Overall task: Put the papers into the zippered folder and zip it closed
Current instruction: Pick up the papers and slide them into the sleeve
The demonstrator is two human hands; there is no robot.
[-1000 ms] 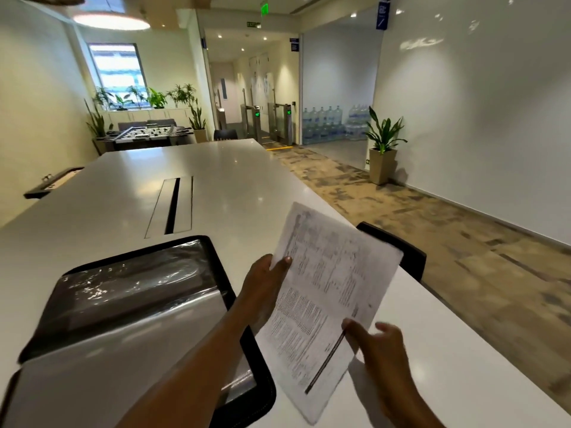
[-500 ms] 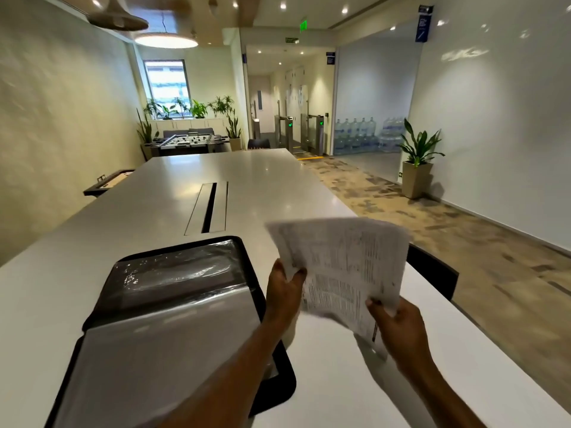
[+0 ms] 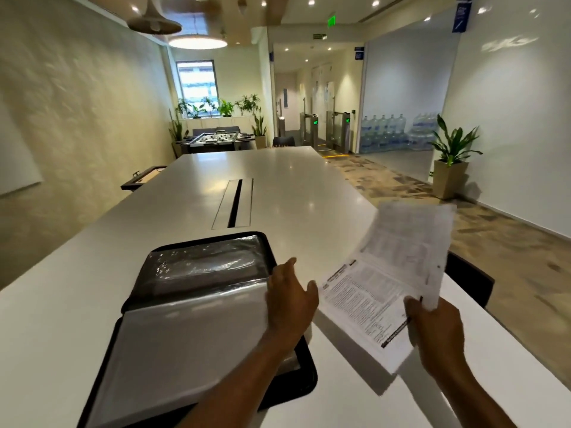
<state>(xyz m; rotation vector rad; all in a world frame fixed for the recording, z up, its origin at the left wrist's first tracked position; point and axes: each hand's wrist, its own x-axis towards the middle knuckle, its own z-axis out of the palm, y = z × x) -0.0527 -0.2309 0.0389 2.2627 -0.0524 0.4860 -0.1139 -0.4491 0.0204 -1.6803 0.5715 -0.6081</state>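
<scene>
Presently the zippered folder (image 3: pixel 197 319) lies open on the white bench (image 3: pixel 278 180), at about 7 o'clock in the view, its clear plastic sleeves uppermost and glossy. The right hand (image 3: pixel 438 338) alone holds the papers (image 3: pixel 386 279) at about 4 o'clock, fingers pinched on the near lower edge, the sheets raised off the bench and fanning away toward 1 o'clock. The left hand (image 3: pixel 290 301) grips nothing: its fingers are spread loosely at the folder's right edge, between folder and papers. Risks, as judged: a one-edge pinch may let the unsupported sheets droop, splay or slip apart; a corner could catch on the slick sleeve or the black zip border and crumple; a protruding edge might later jam the zip.
</scene>
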